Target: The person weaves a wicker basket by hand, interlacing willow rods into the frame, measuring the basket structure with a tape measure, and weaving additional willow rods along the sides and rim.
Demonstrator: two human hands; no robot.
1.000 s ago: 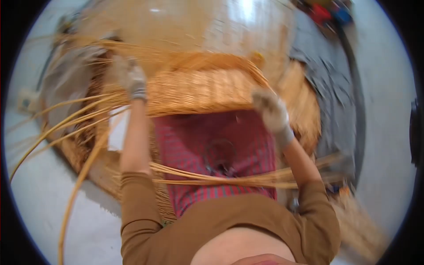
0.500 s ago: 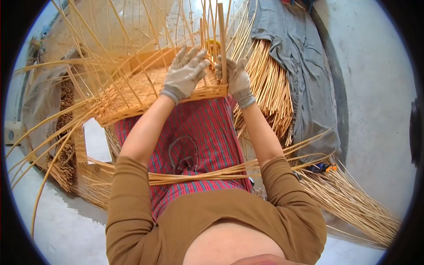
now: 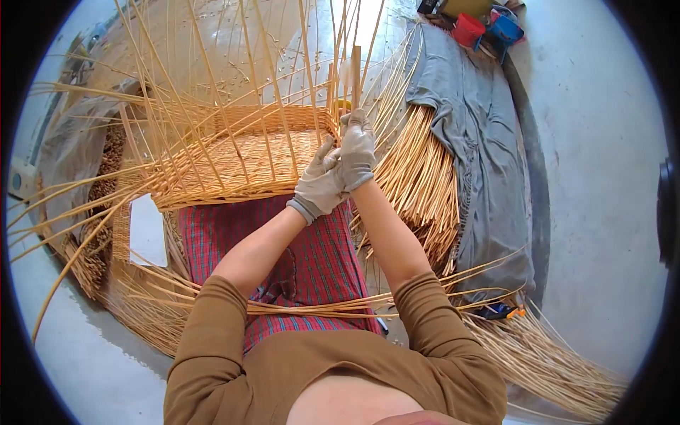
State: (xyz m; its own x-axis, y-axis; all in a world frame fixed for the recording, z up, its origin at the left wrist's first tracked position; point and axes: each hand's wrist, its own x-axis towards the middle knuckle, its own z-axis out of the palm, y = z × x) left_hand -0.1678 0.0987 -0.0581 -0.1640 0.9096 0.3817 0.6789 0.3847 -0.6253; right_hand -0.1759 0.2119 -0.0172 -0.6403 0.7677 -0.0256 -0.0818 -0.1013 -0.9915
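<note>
A part-woven wicker basket (image 3: 262, 157) rests across my lap, with long upright rods rising from its sides. At its right-hand corner stands a thick stick (image 3: 356, 71). My right hand (image 3: 358, 152), in a pale glove, is closed round the lower part of this stick. Just below and to the left, my left hand (image 3: 320, 185), gloved too, has its fingers bent against the basket's near right corner and touches my right hand. The two hands hide the corner's weave and the foot of the stick.
Right of the basket lies a bundle of rods (image 3: 418, 177), partly under a grey cloth (image 3: 471, 134). More rods (image 3: 545, 361) spread at lower right, and several rods (image 3: 312, 310) cross my lap. A white sheet (image 3: 147, 230) is at left; a red container (image 3: 467, 30) stands at the back.
My left hand has left the near rim with its fingers spread and come right and down to the corner. My right hand has closed higher on the stick. The view has shifted slightly.
</note>
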